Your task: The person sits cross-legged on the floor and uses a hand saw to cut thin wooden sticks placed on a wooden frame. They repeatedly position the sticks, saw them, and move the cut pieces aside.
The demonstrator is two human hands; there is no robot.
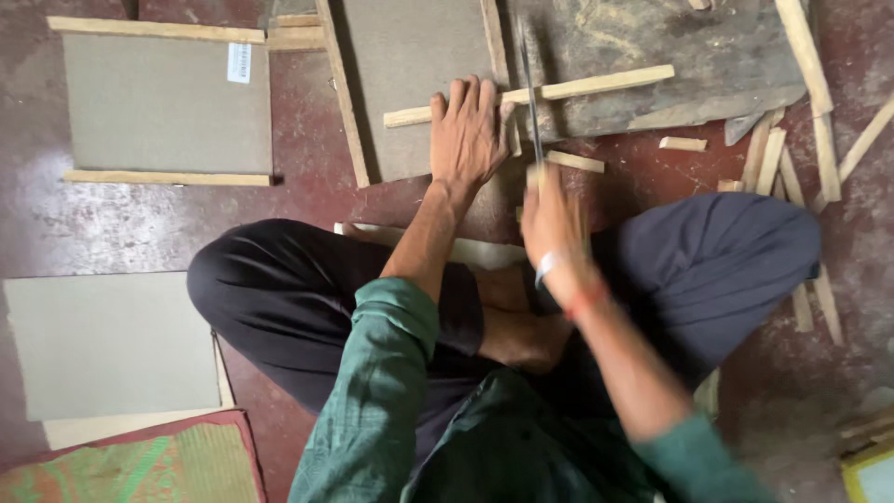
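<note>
I sit cross-legged on the floor. My left hand [467, 130] presses flat on a long wooden strip [596, 85] that lies across a grey board [410, 56]. My right hand [551, 222], blurred by motion, grips the handle of a thin saw [531, 93] whose blade stands across the strip just right of my left hand. A short offcut of wood [575, 161] lies beside the blade.
A framed grey panel [168, 102] lies at the upper left, another grey sheet [107, 345] at the left, a woven mat [130, 466] at the bottom left. Several loose wooden strips [792, 149] are scattered at the right on the dark red floor [307, 121].
</note>
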